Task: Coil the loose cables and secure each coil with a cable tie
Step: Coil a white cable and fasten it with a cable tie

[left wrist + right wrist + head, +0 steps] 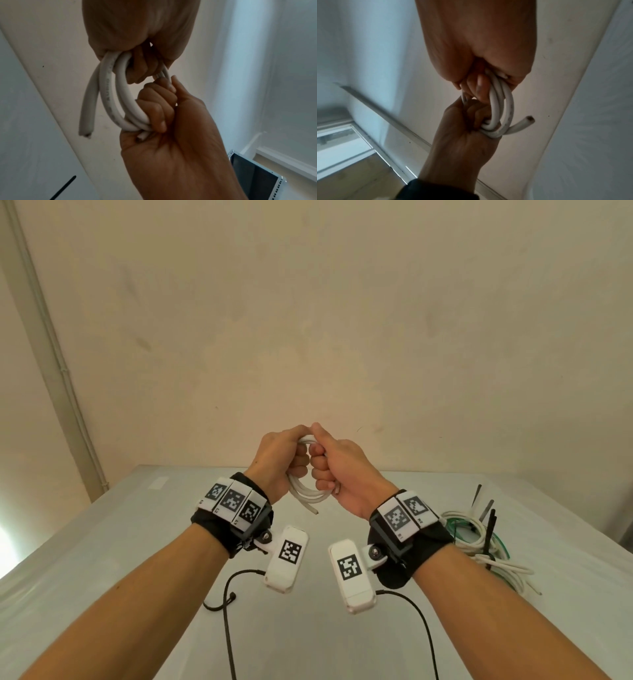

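Observation:
A white cable coil (306, 491) of a few loops is held up above the table between both fists. My left hand (291, 460) grips its left side and my right hand (325, 470) grips its right side, knuckles touching. In the left wrist view the coil (111, 94) runs from my left hand (140, 65) down into my right hand (157, 108), and one cut end (86, 121) hangs free. In the right wrist view the coil (503, 108) links my right hand (479, 83) and left hand (471, 116). No tie is visible on this coil.
A tangled pile of white and green cables (479, 539) lies at the table's right, with black cable ties (488, 510) standing among them. The grey table (102, 577) meets a beige wall behind. Black cords (226, 594) from the wrist cameras trail over the near table.

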Demonstrator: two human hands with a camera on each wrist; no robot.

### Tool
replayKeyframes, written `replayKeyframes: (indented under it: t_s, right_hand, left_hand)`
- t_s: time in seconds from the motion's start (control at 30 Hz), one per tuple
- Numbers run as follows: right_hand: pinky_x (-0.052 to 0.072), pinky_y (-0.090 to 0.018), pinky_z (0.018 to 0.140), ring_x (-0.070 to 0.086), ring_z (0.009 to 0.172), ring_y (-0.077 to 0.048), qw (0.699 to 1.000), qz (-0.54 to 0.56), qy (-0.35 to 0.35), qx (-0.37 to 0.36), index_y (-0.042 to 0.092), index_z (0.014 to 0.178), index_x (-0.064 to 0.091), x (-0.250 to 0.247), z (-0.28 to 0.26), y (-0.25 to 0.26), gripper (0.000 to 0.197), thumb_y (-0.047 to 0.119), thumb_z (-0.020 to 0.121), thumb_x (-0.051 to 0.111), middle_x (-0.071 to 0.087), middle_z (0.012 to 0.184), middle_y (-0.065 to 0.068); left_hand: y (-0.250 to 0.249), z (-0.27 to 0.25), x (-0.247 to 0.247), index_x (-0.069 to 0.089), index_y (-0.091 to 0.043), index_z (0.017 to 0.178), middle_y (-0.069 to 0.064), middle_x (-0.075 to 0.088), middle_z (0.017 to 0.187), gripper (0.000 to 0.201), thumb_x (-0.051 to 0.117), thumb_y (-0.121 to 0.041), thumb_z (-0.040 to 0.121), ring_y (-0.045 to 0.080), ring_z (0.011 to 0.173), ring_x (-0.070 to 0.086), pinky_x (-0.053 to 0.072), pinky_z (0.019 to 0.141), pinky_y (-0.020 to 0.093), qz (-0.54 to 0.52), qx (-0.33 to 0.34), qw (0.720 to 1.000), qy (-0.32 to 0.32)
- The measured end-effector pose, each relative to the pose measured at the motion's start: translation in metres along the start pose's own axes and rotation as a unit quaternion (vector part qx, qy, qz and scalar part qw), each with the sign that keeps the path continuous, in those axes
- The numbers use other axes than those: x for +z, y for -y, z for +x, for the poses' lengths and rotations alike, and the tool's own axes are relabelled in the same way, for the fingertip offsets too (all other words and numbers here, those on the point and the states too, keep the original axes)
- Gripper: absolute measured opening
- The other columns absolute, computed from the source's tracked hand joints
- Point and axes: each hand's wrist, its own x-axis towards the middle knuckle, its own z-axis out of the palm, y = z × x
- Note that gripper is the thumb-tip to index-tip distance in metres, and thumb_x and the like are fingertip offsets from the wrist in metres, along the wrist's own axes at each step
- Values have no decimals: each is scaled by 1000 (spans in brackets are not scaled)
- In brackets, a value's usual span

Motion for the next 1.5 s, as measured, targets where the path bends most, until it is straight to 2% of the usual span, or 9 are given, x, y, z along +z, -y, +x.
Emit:
replayKeyframes:
  t_s: [0.1,0.2,0.37,0.53,0.63,0.8,1.0,1.3,1.5]
  right_hand:
    - [21,-22,40,22,42,-9,999,-28,-25,-25,19,72,46,3,3,-4,45,47,107,48,26,52,7]
    - [23,-22,40,22,43,-10,998,-50,-31,-30,19,73,45,-2,4,-6,44,45,108,48,26,53,7]
    - [22,-21,39,20,45,-11,997,-77,-26,-19,20,74,43,-12,6,-19,44,47,107,47,22,56,7]
    - [24,-21,39,21,44,-10,993,-116,-15,-6,19,75,45,-10,10,-35,43,48,107,47,23,56,6]
    - [24,-20,38,22,43,-10,993,-120,-6,4,19,75,45,-4,12,-40,43,48,107,47,24,55,7]
    - [24,-22,41,22,44,-10,993,-113,3,10,19,76,45,3,15,-44,43,48,107,47,24,55,7]
    - [25,-21,40,23,43,-10,993,-115,8,23,18,77,46,1,15,-48,43,48,106,49,25,56,7]
    - [24,-20,38,22,43,-9,983,-162,63,55,19,72,45,-8,11,-42,45,48,106,49,26,55,8]
    - [21,-21,39,21,45,-9,983,-157,72,56,21,70,44,-13,11,-34,45,48,106,50,25,56,8]
  left_hand:
    - [0,0,-8,53,-12,80,3,39,64,25,60,-24,100,12,47,33,33,42,23,-20,-17,998,56]
    - [-2,1,-28,65,-5,95,9,64,76,38,49,-38,107,20,68,63,56,73,32,94,-13,989,111]
    - [11,4,-83,74,-3,103,12,79,102,50,41,-40,110,27,102,73,55,99,40,274,-65,952,120]
    - [32,-9,-133,73,-16,103,2,76,90,16,68,-30,97,13,81,73,57,70,24,572,-113,785,208]
    - [50,-20,-143,76,-21,95,-6,73,81,31,85,-47,79,6,74,67,53,62,18,668,-170,679,254]
    - [74,-28,-147,78,-25,86,-10,74,79,29,90,-46,70,5,71,65,50,61,20,705,-185,634,260]
    - [74,-22,-148,74,-22,83,-5,73,81,11,79,-32,84,10,71,65,50,64,21,698,-146,667,217]
    - [49,-1,-136,75,-8,93,1,77,73,10,69,-16,96,11,68,70,55,72,29,468,76,879,52]
    - [29,3,-104,79,-8,104,17,72,84,17,65,-16,101,17,77,62,56,89,47,370,132,917,70]
